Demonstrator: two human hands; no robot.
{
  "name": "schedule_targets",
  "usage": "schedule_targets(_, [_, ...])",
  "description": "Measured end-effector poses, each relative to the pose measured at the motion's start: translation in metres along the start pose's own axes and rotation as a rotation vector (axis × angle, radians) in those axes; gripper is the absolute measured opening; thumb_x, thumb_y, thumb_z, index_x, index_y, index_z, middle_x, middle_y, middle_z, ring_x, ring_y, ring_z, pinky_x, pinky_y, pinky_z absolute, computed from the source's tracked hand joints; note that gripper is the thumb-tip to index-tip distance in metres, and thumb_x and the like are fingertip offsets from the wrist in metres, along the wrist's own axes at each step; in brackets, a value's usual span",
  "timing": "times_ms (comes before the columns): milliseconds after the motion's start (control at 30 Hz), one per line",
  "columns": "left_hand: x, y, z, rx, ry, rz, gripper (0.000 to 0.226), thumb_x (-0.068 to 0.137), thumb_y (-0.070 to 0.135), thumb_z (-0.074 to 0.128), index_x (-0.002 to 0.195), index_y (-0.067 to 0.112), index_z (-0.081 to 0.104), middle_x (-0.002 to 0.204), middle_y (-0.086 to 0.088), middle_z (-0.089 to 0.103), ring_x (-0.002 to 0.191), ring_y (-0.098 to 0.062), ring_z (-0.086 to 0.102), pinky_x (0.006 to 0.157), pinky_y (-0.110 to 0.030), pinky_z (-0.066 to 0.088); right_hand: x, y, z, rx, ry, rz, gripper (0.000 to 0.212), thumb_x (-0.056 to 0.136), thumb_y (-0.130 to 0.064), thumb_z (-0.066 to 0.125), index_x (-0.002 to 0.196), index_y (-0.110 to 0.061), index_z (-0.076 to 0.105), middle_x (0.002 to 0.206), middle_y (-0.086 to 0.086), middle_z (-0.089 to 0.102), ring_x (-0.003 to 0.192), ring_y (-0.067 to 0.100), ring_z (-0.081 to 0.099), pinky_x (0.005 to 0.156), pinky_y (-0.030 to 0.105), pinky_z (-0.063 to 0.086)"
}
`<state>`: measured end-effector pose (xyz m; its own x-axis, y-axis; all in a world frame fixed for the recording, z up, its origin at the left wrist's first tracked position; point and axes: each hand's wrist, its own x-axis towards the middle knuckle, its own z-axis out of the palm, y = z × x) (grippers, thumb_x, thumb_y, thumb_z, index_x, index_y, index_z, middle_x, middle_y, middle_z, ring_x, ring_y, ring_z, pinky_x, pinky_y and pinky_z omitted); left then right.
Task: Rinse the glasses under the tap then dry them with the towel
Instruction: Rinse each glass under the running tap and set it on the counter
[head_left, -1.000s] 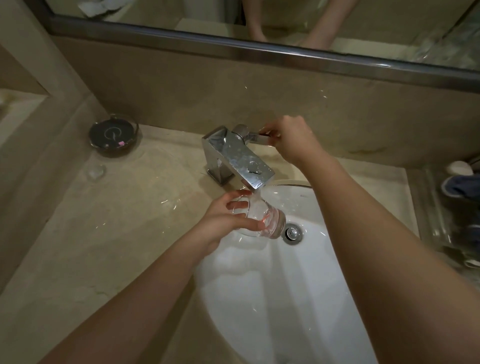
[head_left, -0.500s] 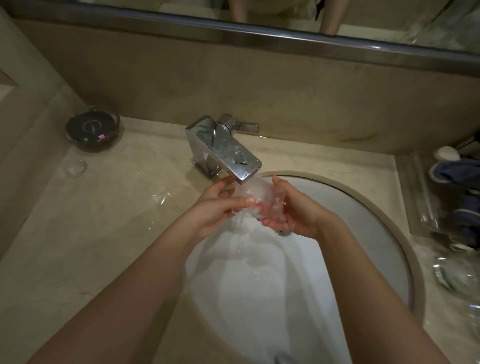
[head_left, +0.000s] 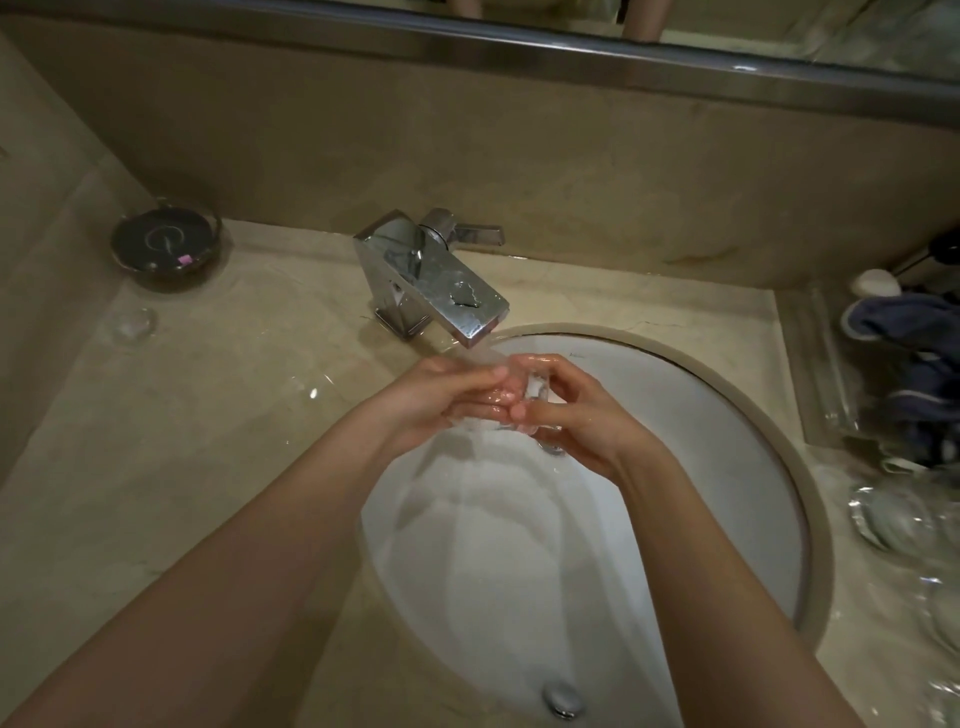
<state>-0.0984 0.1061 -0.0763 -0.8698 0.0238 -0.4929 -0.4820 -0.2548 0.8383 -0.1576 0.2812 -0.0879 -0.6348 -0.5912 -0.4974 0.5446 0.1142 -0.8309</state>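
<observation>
Worktop (head_left: 171, 467) of pale stone carried the white sink (head_left: 727, 467), whose basin lay open below and toward the viewer. Over its far rim the chrome tap (head_left: 436, 286) ran water. Under the spout, the left hand (head_left: 431, 397) and right hand (head_left: 571, 410) met, fingers (head_left: 540, 370) curled round a clear glass (head_left: 524, 397) between them. Which way the glass pointed could not be told. A dark towel (head_left: 904, 358) lay at the right.

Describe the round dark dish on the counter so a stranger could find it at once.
Start at the chrome tap behind the white sink, then look left along the marble counter to the back corner. The dark dish sits there, the only black, round thing, with a tiny pink speck inside.
</observation>
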Motion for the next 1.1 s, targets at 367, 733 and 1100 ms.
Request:
schedule_targets(367, [0.002,0.000,0.006,0.006,0.011,0.117,0.024,0.092,0.008,0.058,0.085,0.014,0.080,0.098,-0.015,0.074,0.085,-0.023,0.072,0.087,-0.032,0.057,-0.002,0.002,-0.001,0.026,-0.021,0.051,0.038,0.087,-0.007,0.068,0.122,-0.013,0.053,0.105,0.006,0.065,0.081,0.020,0.069,0.071,0.026,0.055])
schedule_targets(733, [0.005,0.012,0.005,0.207,-0.045,0.211,0.006,0.086,0.003,0.068,0.089,0.003,0.073,0.081,-0.002,0.075,0.082,-0.011,0.071,0.080,-0.018,0.053,0.003,0.018,0.012,0.450,-0.009,0.140,0.047,0.084,-0.045,0.058,0.115,-0.011,0.060,0.093,0.015,0.057,0.060,0.016,0.056,0.050,0.018,0.049])
schedule_targets(1100, [0.010,0.017,-0.011,0.468,-0.081,0.245,0.015,0.082,-0.004,0.070,0.090,-0.016,0.069,0.073,-0.005,0.073,0.083,-0.014,0.068,0.080,-0.013,0.049,0.010,0.046,0.030,0.802,-0.018,0.169,0.061,0.094,-0.052,0.051,0.136,-0.009,0.050,0.123,0.018,0.056,0.092,0.038,0.068,0.061,0.029,0.058])
